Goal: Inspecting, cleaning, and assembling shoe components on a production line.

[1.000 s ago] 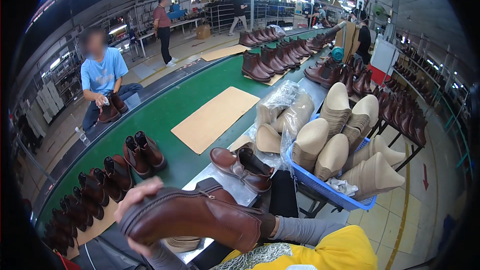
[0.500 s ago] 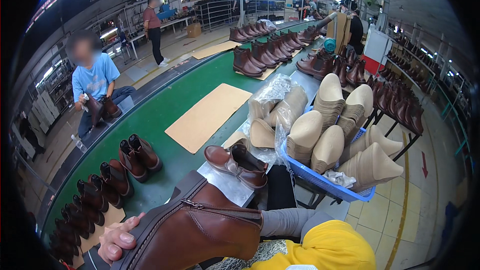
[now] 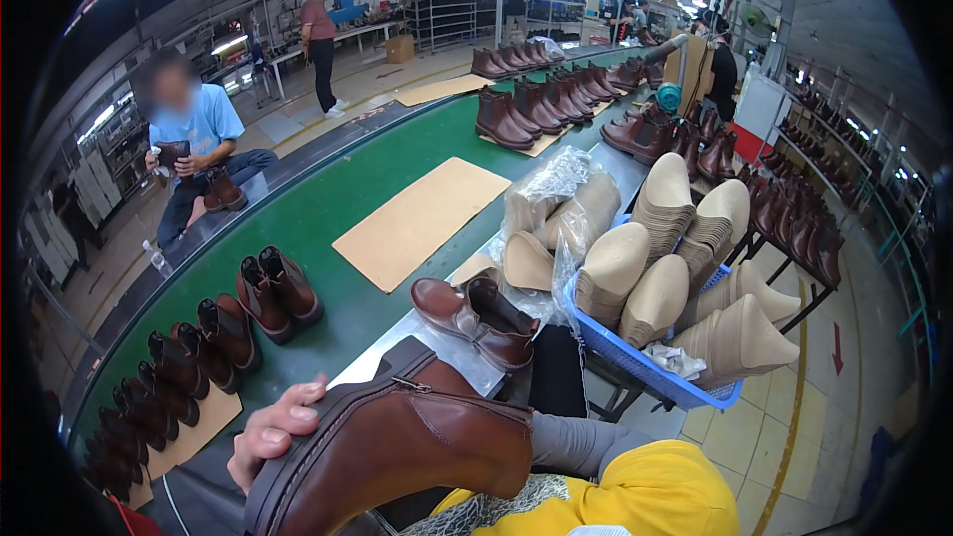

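A brown leather ankle boot (image 3: 427,447) with a side zip and dark sole lies tilted across my front, close to the camera. My left hand (image 3: 273,432) is closed around its sole edge, fingers showing on the near-left side. A grey sleeve (image 3: 581,439) below yellow cloth reaches the boot's top opening; my right hand is hidden at or behind the boot. Just beyond, a second brown ankle boot (image 3: 476,323) rests on its own on a pale metal surface (image 3: 382,347).
Several brown boots (image 3: 199,357) line the green belt's left; more (image 3: 541,109) stand farther off. Cardboard (image 3: 422,223) lies mid-belt. Right, a blue basket (image 3: 645,362) holds stacked beige shaped inserts beside plastic-wrapped ones (image 3: 571,208). Across the belt a seated person (image 3: 194,129) handles a boot.
The view has shifted slightly. The held boot and my left hand sit a little farther right in the picture, the grip unchanged. The seated person has raised a boot in both hands.
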Demonstrator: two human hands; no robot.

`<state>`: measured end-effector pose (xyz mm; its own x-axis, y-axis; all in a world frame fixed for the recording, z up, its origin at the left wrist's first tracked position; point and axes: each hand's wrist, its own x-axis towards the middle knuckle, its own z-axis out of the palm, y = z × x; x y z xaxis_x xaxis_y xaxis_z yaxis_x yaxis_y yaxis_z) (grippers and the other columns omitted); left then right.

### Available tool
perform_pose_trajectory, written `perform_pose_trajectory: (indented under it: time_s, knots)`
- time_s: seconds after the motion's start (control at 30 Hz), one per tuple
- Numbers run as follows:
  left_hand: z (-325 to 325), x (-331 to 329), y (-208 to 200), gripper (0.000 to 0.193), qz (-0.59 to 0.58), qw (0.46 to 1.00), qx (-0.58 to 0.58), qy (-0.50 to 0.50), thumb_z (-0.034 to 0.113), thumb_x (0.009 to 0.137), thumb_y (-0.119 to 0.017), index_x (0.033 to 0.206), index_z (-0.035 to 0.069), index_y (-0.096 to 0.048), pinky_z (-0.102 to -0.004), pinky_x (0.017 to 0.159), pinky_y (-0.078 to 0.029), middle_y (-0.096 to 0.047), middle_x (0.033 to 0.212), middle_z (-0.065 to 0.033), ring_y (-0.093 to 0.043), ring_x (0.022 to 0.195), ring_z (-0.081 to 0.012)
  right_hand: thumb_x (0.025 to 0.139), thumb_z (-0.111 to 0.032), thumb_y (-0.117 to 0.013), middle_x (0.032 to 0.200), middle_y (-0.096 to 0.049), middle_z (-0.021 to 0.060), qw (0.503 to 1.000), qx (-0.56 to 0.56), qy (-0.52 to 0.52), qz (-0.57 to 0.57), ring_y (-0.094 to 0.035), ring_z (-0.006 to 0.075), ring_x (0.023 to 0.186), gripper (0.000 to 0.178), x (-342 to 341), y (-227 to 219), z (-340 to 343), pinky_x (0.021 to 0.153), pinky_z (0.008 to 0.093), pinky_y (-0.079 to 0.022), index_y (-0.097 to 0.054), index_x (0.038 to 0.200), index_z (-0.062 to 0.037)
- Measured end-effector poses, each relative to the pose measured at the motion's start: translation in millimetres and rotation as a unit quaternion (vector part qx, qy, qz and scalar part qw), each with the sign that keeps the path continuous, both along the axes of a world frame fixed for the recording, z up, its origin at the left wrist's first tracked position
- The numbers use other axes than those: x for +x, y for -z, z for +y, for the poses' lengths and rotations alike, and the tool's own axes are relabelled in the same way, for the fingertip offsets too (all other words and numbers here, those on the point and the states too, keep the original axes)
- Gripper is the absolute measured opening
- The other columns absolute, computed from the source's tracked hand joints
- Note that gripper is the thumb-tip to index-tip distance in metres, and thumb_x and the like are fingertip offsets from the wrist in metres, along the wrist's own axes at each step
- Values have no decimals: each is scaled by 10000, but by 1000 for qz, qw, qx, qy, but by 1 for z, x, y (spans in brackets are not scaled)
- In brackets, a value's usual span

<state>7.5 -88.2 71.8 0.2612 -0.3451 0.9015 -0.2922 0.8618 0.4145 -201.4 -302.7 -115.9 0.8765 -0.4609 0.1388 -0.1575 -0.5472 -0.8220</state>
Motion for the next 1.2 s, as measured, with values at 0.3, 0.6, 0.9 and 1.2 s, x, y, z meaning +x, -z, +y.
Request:
perform_pose_trajectory:
  time_s: [0.3,0.6,0.9,1.2]
  knots:
    - [9,20,-10,966,-77,984,70,147,572,571,-861,1279,25,-496,-581,1055,-339,-542,1173,-272,-496,1174,-495,806,-144,-634,1088,-659,81,997,42,54,-28,-614,224,1023,252,-21,-25,15,867,350,-499,-661,1043,-62]
    - [-8,-1,12,972,121,991,36,50,600,616,-816,1282,-27,-487,-551,1011,-408,-581,1124,-301,-555,1125,-465,813,-127,-629,1098,-658,73,988,77,127,-52,-614,214,1027,253,-42,-53,26,868,339,-500,-662,1054,-58]
    - [22,24,15,1048,150,984,54,74,525,552,-806,1301,-130,-476,-482,993,-437,-507,1243,-389,-554,1148,-447,819,-111,-623,1108,-658,64,987,120,-104,-12,-614,204,1031,255,31,-90,41,868,328,-501,-663,1065,-53]
    - [33,17,8,979,205,969,137,6,462,592,-769,1332,-106,-473,-336,1033,-402,-550,1306,-210,-570,1163,-254,955,-143,-578,1478,-383,80,939,-83,-325,-82,-363,212,1350,574,54,-86,24,1133,310,-267,-327,1468,-91]
